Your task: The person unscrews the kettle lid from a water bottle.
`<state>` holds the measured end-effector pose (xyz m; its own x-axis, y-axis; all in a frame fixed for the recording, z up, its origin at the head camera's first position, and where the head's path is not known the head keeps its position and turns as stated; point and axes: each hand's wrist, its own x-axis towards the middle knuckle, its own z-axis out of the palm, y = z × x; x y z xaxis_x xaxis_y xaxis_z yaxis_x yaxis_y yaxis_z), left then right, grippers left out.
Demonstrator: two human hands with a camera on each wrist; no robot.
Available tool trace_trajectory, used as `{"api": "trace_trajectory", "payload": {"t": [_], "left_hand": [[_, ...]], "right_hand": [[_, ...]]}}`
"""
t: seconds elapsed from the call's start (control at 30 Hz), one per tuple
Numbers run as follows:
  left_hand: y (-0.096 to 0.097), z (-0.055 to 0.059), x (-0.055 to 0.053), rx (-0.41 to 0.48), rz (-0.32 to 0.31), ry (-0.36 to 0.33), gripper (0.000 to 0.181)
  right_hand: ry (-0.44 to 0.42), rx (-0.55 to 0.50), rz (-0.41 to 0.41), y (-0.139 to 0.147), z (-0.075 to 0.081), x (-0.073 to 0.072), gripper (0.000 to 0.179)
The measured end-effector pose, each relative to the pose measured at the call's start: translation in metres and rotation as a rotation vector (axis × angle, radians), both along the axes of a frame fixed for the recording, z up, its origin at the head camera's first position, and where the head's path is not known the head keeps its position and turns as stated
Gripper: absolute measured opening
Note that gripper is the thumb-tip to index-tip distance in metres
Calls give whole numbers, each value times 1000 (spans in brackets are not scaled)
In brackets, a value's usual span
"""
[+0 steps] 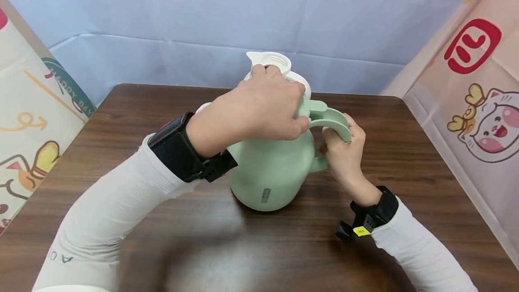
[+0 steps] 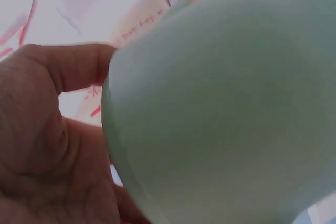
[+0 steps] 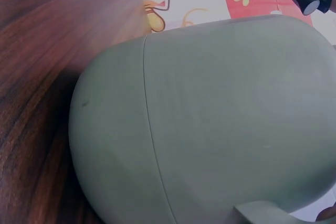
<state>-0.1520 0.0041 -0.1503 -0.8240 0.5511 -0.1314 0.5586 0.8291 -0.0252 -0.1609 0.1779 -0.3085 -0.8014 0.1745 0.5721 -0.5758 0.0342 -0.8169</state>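
Observation:
A pale green thermos jug [image 1: 267, 166] stands upright on the table, with a small dark mark low on its front. My left hand [image 1: 259, 107] comes over its top from the left and grips it there, covering most of the lid area. In the left wrist view, thumb and fingers curl round the edge of the green top. At the right side, my right hand [image 1: 346, 152] grips the curved handle [image 1: 334, 120]. The jug's smooth side [image 3: 220, 114] fills most of the right wrist view. A white spouted, ringed mouth [image 1: 273, 60] shows beyond my left hand, its lower part hidden.
The dark wood table [image 1: 194, 229] ends at a pale blue cloth [image 1: 182, 12] behind. Printed cartoon sheets [image 1: 482, 111] hang at both sides. A small white edge [image 1: 202, 107] peeks out behind my left wrist.

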Motion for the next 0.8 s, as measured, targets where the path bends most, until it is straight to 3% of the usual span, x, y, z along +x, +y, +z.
{"api": "trace_trajectory", "payload": {"t": [0.13,0.23,0.33,0.5,0.6,0.8], "left_hand": [[6,-1,4,59,126,-8,32],[9,-3,4,66,170,30,35],[12,-5,3,41,165,78,37],[17,-4,-3,24,155,146,23],[22,0,-6,27,212,110,18],[28,9,-11,-60,337,35,33]], "right_hand": [[1,18,-20,1,0,2,15],[-2,38,-31,1,0,2,14],[-22,45,-36,1,0,2,15],[-46,40,-35,1,0,3,15],[-51,33,-21,1,1,3,15],[-62,46,-20,1,1,4,14]]}}
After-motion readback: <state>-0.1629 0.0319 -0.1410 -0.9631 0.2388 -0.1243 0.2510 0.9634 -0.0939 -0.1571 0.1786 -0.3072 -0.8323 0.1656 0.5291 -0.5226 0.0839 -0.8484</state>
